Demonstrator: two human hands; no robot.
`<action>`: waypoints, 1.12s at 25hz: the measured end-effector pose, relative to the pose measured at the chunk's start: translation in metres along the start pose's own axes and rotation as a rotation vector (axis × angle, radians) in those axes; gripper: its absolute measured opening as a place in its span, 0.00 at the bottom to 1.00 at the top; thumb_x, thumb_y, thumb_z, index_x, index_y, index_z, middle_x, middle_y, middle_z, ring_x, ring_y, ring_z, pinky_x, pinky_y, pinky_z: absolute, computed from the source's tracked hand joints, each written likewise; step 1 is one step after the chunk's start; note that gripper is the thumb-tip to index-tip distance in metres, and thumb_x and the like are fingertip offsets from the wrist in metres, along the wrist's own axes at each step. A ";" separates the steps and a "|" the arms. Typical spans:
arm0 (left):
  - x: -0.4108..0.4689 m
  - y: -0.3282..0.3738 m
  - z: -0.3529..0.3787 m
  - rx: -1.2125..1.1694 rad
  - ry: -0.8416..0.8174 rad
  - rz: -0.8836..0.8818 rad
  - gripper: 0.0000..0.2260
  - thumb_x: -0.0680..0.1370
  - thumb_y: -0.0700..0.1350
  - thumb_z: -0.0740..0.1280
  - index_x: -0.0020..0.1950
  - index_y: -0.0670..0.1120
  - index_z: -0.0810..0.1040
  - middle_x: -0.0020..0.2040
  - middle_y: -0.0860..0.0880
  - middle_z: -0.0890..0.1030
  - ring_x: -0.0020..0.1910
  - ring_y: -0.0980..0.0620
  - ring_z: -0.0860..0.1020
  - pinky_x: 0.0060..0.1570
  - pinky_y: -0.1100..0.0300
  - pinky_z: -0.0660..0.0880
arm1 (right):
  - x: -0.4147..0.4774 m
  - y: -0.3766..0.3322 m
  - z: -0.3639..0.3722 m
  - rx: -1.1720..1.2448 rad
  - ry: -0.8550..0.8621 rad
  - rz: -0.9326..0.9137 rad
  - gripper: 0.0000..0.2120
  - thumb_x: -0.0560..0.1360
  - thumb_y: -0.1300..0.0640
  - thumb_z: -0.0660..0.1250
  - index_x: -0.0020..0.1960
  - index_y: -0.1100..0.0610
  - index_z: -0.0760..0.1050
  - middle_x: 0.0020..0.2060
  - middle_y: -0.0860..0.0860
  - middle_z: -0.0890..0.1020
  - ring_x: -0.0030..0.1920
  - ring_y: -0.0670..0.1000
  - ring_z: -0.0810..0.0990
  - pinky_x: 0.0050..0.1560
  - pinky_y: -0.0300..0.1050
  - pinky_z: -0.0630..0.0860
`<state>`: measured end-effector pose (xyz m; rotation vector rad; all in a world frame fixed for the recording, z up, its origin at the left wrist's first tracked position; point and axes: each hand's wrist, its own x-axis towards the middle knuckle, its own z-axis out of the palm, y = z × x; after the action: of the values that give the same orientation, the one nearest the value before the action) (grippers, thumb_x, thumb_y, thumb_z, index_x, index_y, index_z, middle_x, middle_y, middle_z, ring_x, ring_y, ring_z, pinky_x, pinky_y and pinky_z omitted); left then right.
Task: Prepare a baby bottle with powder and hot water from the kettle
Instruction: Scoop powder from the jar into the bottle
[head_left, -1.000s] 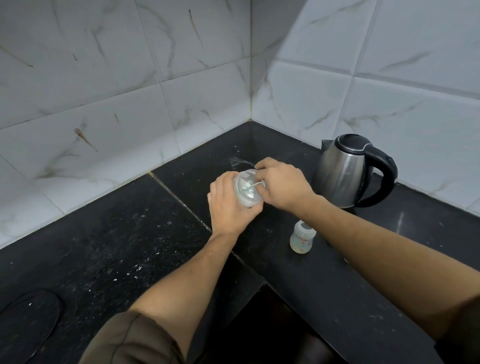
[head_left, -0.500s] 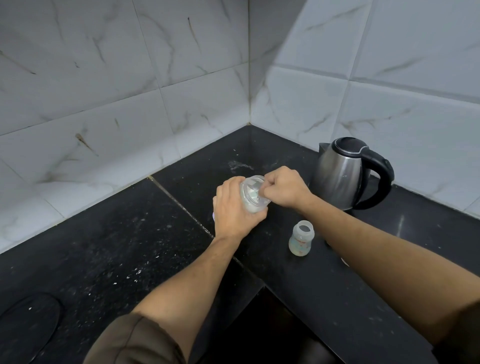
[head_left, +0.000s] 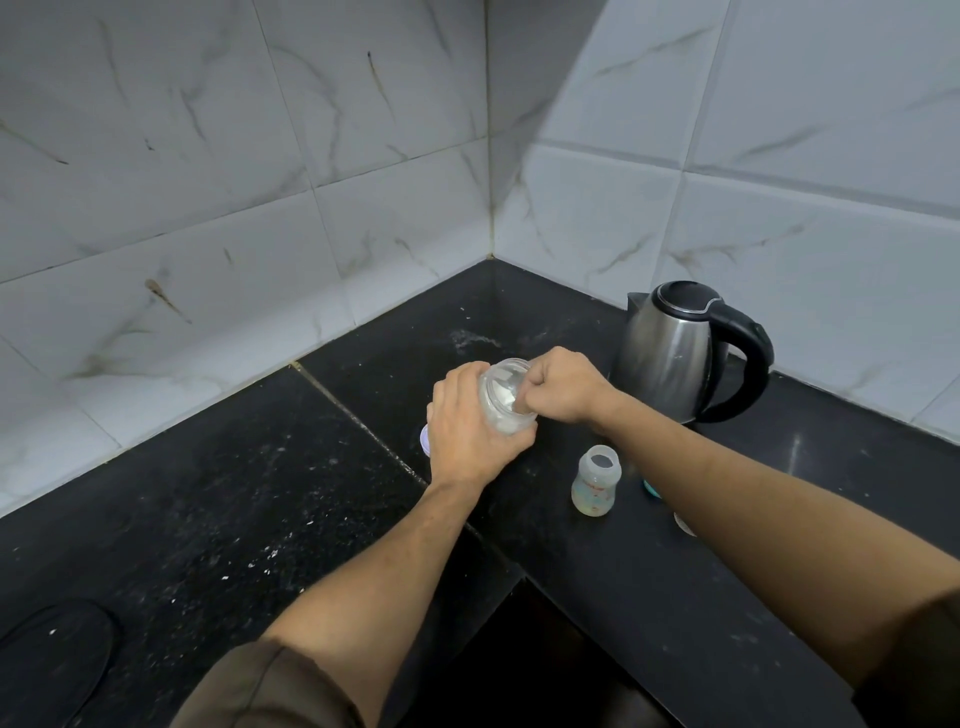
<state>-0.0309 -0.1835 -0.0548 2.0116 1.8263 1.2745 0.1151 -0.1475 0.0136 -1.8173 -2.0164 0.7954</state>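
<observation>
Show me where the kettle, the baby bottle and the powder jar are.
kettle (head_left: 670, 358): head view, on its steel body.
baby bottle (head_left: 596, 486): head view, on its clear side wall.
powder jar (head_left: 501, 400): head view, on its clear wall between the two hands.

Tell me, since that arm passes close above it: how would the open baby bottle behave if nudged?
The bottle looks small, plastic and nearly empty, so probably light and easily tipped. Its rounded body would likely roll across the smooth counter. It seems unlikely to break.
</observation>
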 end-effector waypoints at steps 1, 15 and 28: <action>0.001 -0.001 0.001 0.003 -0.002 -0.012 0.33 0.63 0.63 0.77 0.63 0.51 0.74 0.58 0.55 0.77 0.57 0.51 0.75 0.58 0.49 0.76 | -0.002 0.000 -0.003 0.068 0.032 0.033 0.05 0.67 0.61 0.72 0.38 0.63 0.84 0.44 0.57 0.87 0.50 0.57 0.85 0.53 0.55 0.84; 0.004 0.002 -0.006 -0.093 -0.043 -0.176 0.39 0.59 0.62 0.81 0.66 0.52 0.71 0.59 0.57 0.74 0.61 0.53 0.73 0.58 0.57 0.75 | -0.027 0.019 -0.011 0.125 0.289 -0.201 0.03 0.74 0.55 0.78 0.42 0.53 0.88 0.52 0.43 0.80 0.55 0.42 0.77 0.55 0.39 0.69; 0.004 0.005 -0.014 -0.110 -0.049 -0.206 0.39 0.58 0.61 0.81 0.65 0.52 0.71 0.59 0.57 0.75 0.60 0.54 0.74 0.58 0.55 0.77 | -0.035 0.027 -0.010 0.110 0.357 -0.270 0.03 0.74 0.53 0.79 0.42 0.49 0.87 0.53 0.45 0.81 0.54 0.45 0.79 0.56 0.40 0.71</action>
<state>-0.0361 -0.1874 -0.0411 1.7323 1.8419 1.2260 0.1478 -0.1784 0.0105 -1.4627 -1.8868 0.4560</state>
